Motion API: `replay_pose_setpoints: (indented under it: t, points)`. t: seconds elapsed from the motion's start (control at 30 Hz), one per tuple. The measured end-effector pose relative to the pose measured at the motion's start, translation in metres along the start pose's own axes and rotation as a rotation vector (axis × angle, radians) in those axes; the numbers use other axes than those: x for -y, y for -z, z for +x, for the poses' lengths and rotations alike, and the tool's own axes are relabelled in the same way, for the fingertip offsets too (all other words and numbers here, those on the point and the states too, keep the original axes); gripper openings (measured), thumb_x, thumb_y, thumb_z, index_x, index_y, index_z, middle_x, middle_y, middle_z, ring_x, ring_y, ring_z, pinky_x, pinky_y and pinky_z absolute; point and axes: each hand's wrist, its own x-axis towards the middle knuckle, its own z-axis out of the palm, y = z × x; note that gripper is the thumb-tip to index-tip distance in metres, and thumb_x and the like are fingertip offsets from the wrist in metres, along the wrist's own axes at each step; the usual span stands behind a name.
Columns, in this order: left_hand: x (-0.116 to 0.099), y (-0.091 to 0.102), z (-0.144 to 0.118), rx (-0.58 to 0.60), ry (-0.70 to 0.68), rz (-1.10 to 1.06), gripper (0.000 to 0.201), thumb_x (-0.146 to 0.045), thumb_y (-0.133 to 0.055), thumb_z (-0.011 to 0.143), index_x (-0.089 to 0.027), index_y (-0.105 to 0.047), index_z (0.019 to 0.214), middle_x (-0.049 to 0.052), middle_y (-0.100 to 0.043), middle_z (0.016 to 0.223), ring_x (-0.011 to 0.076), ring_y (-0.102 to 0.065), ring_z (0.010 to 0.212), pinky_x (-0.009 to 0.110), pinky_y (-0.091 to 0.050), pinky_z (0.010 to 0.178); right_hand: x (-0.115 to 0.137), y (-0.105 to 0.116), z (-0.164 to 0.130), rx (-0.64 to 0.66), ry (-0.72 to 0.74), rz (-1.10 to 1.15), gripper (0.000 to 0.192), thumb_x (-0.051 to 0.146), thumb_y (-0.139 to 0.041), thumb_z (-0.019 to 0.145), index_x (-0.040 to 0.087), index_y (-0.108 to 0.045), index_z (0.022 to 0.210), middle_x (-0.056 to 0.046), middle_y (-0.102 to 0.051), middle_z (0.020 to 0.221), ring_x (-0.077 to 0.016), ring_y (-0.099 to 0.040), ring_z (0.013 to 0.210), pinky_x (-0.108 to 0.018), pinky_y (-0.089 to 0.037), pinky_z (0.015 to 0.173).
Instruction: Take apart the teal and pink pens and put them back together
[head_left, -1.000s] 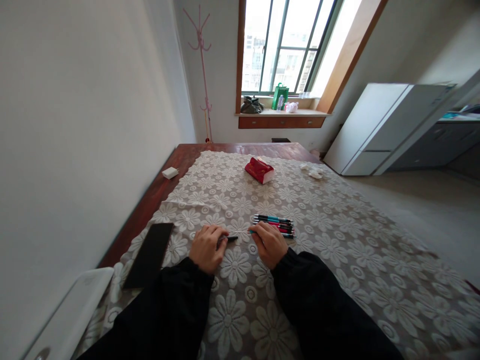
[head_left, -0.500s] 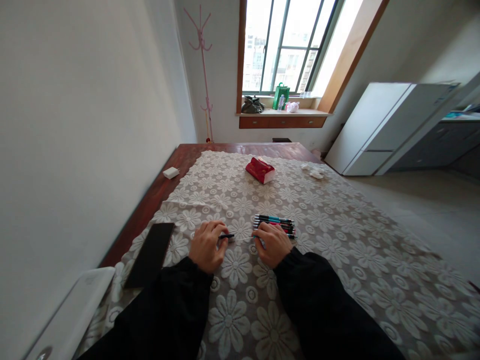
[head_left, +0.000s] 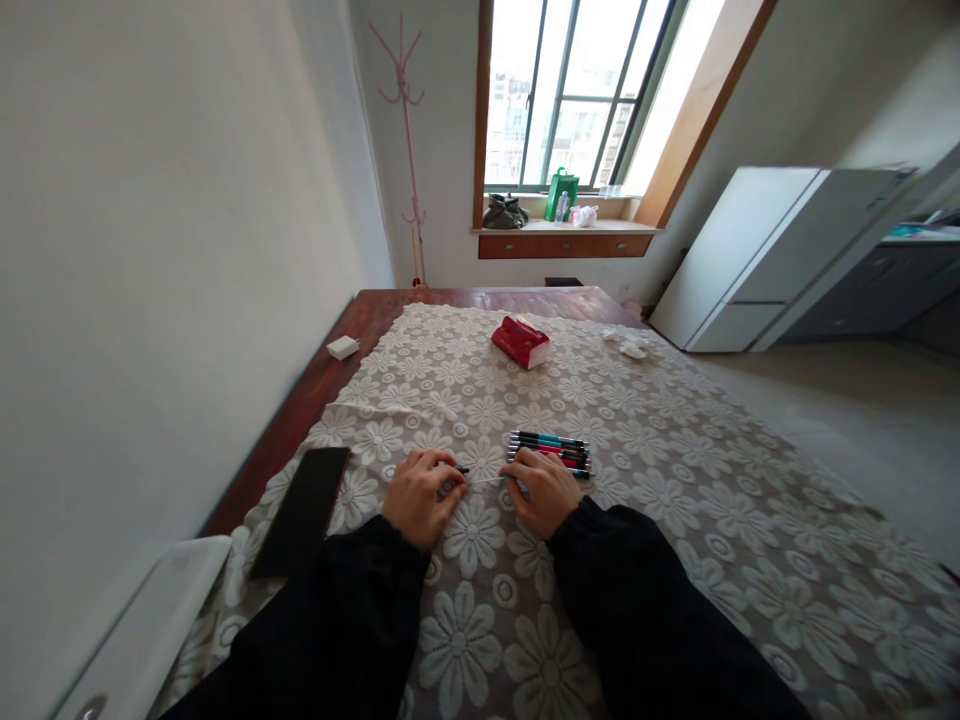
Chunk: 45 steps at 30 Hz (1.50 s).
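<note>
My left hand [head_left: 421,497] is closed around a short dark pen part [head_left: 463,470], whose tip pokes out past the fingers. My right hand [head_left: 546,490] pinches a pen with a bluish bit at its fingertips, mostly covered by the fingers. From there a thin white stick, like a pen refill [head_left: 487,480], reaches left toward my left fingertips; whether they touch it I cannot tell. Just beyond my right hand lies a row of several pens [head_left: 551,440], side by side, in black, blue and red, partly hidden by that hand.
A flowered lace cloth [head_left: 461,640] covers the wooden table [head_left: 480,296]. Left of my left hand lies a dark flat slab [head_left: 304,510]. Farther off are a red tissue pack [head_left: 520,342], crumpled white tissues [head_left: 632,348] and a white charger [head_left: 343,347]. A wall runs along the left.
My left hand has shifted slightly right, and its fingers now cover more of the dark pen part. My right hand has barely moved.
</note>
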Motion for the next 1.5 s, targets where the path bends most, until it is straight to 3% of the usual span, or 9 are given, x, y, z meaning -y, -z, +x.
replay_pose_setpoints:
  t: [0.4,0.97,1.5]
  points:
    - [-0.0023,0.0021,0.0000,-0.064,0.060,-0.065,0.006,-0.023,-0.065,0.082,-0.025,-0.071,0.082,0.002,-0.067,0.100,0.0224,-0.055,0.100,0.038,-0.045,0.090,0.0003,0.0004,0.0004,-0.011,-0.041,0.053,0.016,0.019,-0.054,0.087,0.021,-0.070,0.091,-0.004,-0.064,0.092,-0.0194,-0.060,0.085,-0.033,-0.038,0.078]
    - [-0.0003,-0.0003,-0.0002,-0.062,0.051,-0.095,0.006,-0.021,-0.066,0.082,-0.026,-0.070,0.083,0.001,-0.067,0.100,0.0226,-0.056,0.099,0.039,-0.046,0.088,0.0008,0.0004,0.0018,-0.003,-0.045,0.083,0.017,0.019,-0.054,0.087,0.021,-0.070,0.093,-0.004,-0.064,0.091,-0.0184,-0.060,0.085,-0.031,-0.038,0.078]
    - [-0.0011,-0.0008,-0.0004,-0.060,-0.058,-0.100,0.005,-0.022,-0.065,0.085,-0.025,-0.068,0.085,0.002,-0.068,0.100,0.0217,-0.056,0.101,0.039,-0.044,0.089,0.0020,-0.0071,-0.0001,0.036,0.119,0.171,0.017,0.020,-0.049,0.093,0.020,-0.065,0.099,-0.006,-0.063,0.093,-0.0188,-0.060,0.084,-0.030,-0.044,0.076]
